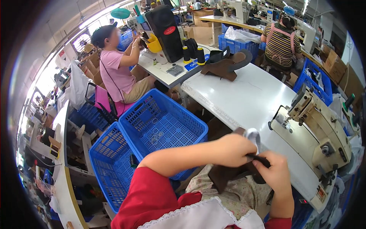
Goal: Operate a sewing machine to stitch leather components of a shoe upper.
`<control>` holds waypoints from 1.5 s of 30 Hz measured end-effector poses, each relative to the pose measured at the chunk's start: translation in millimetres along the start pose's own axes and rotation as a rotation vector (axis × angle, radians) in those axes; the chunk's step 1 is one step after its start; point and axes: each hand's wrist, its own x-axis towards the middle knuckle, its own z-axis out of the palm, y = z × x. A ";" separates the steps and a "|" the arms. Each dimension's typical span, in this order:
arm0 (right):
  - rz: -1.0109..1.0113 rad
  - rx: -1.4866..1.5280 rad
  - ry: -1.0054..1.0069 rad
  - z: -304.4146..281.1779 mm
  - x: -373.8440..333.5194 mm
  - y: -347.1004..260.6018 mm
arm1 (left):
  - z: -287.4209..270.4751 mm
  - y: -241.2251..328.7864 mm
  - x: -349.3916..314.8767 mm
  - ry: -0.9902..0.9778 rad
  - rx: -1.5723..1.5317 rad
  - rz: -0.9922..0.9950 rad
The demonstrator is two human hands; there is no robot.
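Observation:
Over my lap, my left hand (237, 149) and my right hand (275, 170) are close together, fingers closed on a dark brown piece (223, 178) that looks like leather or stiff fabric. A narrow dark edge of it runs between the two hands. Its lower part hangs down in front of my patterned clothing. A pale grey-white loop (252, 136) stands up just beyond my left hand; whether it belongs to the brown piece I cannot tell. Further off on the white table (244, 89) lies a small pile of similar brown and black pieces (223, 68).
A sewing machine (320, 133) stands on the table to my right. Two blue plastic crates (164, 128) sit at my left, a few clear rings in one. Black thread cones (201, 56) stand near a dark machine housing (164, 32). A person in pink (116, 72) works at the left.

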 end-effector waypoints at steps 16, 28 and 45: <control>0.141 0.047 -0.231 -3.5 1.8 66.3 | 67.0 -33.6 -14.5 0.231 -0.440 0.457; 0.190 0.375 -0.798 30.6 -33.2 84.2 | 66.4 -29.7 5.5 0.344 -0.237 0.653; 0.182 0.743 -0.669 92.4 -56.2 131.9 | 90.7 -11.7 28.9 0.263 -0.358 0.684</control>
